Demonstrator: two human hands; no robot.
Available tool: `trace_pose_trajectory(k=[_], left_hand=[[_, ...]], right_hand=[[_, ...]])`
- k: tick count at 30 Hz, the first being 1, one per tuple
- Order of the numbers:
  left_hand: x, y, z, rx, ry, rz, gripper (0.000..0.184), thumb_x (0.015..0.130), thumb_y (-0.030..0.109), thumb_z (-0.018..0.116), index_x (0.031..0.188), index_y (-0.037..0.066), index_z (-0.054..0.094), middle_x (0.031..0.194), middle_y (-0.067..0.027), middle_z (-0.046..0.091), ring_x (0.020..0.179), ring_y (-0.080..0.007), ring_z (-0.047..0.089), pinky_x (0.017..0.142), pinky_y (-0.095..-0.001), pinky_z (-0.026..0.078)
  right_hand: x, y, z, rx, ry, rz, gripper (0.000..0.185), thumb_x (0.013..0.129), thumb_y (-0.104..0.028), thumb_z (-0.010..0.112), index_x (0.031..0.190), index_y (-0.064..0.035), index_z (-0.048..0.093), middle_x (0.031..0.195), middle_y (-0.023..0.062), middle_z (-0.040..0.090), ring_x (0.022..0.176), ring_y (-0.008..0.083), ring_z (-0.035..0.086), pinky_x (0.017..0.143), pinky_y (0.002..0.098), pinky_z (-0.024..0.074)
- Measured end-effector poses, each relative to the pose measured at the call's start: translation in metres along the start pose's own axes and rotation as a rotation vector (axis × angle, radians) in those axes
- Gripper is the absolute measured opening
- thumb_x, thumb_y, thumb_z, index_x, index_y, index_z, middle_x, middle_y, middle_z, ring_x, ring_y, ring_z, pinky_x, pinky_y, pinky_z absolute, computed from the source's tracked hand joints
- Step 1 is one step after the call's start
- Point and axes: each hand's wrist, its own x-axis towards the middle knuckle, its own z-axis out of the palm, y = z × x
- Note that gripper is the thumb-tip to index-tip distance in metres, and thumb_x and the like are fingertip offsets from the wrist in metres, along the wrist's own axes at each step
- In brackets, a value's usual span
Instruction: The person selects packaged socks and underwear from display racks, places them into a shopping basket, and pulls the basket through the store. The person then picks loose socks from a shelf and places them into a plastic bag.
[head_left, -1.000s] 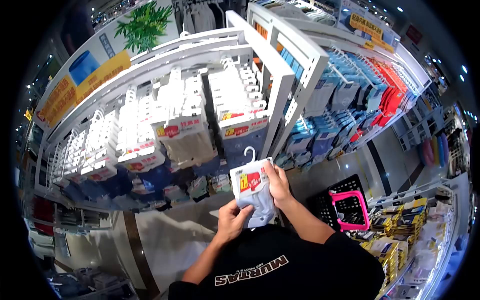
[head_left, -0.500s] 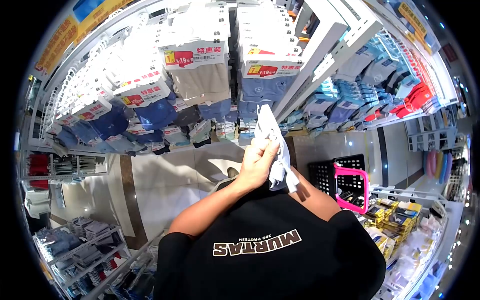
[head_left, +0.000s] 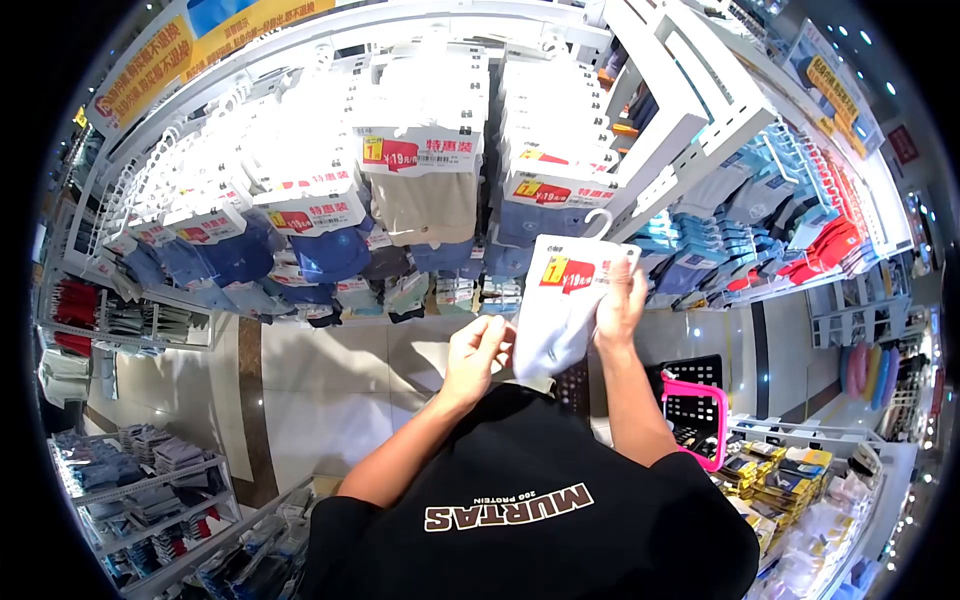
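Note:
My right hand (head_left: 620, 305) grips the right edge of a pale folded garment (head_left: 552, 345) on a white hanger card (head_left: 590, 258). The card carries a red and yellow price label and has a white hook on top. My left hand (head_left: 475, 358) is just left of the garment, its fingers curled and pinched together. Whether anything is between those fingertips I cannot make out. Beyond my hands hang rows of similar carded garments, among them a beige one (head_left: 418, 205) and a dark blue one (head_left: 333, 254).
A black basket with a pink handle (head_left: 722, 425) stands at my right. A white rack post (head_left: 690, 150) rises behind it. Low shelves with yellow packs (head_left: 785, 480) are at the right front, and a rack of folded clothes (head_left: 150, 495) is at the left.
The carded garment has turned from edge-on to show its labelled front. It has moved slightly right, now in my right hand. My left hand has come off it and shifted left.

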Motion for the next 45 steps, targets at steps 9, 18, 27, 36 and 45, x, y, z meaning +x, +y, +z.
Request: trace_pose_trajectory(k=[9, 18, 27, 36, 45], left_hand=[[0.003, -0.009, 0.002, -0.010, -0.068, 0.009, 0.028, 0.101, 0.023, 0.058, 0.113, -0.002, 0.060, 0.099, -0.0118, 0.067, 0.083, -0.0150, 0.066, 0.072, -0.0271, 0.053], [0.025, 0.020, -0.041, 0.292, 0.419, 0.454, 0.026, 0.095, 0.012, 0.063, 0.117, -0.001, 0.062, 0.116, -0.0093, 0.064, 0.098, -0.0144, 0.060, 0.086, -0.0288, 0.048], [0.062, 0.112, -0.051, 0.928, 0.632, 0.982, 0.058, 0.088, 0.010, 0.068, 0.139, -0.002, 0.045, 0.144, -0.0240, 0.043, 0.133, -0.0368, 0.044, 0.111, -0.0420, 0.035], [0.091, 0.132, -0.037, 0.604, 0.699, 0.848, 0.066, 0.087, 0.015, 0.073, 0.139, -0.005, 0.038, 0.134, -0.0213, 0.047, 0.124, -0.0273, 0.048, 0.107, -0.0379, 0.037], [0.078, 0.148, -0.024, 0.200, 0.326, 0.795, 0.028, 0.090, 0.017, 0.075, 0.108, -0.002, 0.063, 0.096, -0.0046, 0.065, 0.084, -0.0096, 0.057, 0.079, -0.0245, 0.046]], right_hand=[[0.054, -0.056, 0.039, -0.206, -0.043, -0.425, 0.041, 0.098, -0.038, 0.061, 0.109, 0.0012, 0.057, 0.097, 0.0048, 0.065, 0.085, 0.0110, 0.058, 0.080, 0.0268, 0.0471], [0.060, -0.025, 0.038, -0.306, -0.130, -0.281, 0.036, 0.095, -0.029, 0.068, 0.110, 0.0038, 0.062, 0.095, 0.0036, 0.066, 0.087, 0.0103, 0.057, 0.078, 0.0261, 0.0454], [0.038, -0.006, 0.030, -0.237, -0.063, -0.274, 0.030, 0.094, -0.013, 0.068, 0.116, -0.0010, 0.052, 0.104, 0.0036, 0.059, 0.096, 0.0121, 0.055, 0.087, 0.0279, 0.0436], [-0.002, -0.004, -0.013, -0.210, 0.055, -0.147, 0.036, 0.095, -0.016, 0.067, 0.122, -0.0005, 0.049, 0.097, 0.0054, 0.058, 0.080, 0.0106, 0.057, 0.067, 0.0245, 0.0519], [-0.013, -0.004, -0.018, -0.207, 0.036, -0.077, 0.030, 0.097, -0.017, 0.064, 0.119, -0.0014, 0.050, 0.093, 0.0032, 0.056, 0.075, 0.0079, 0.058, 0.065, 0.0222, 0.0522]])
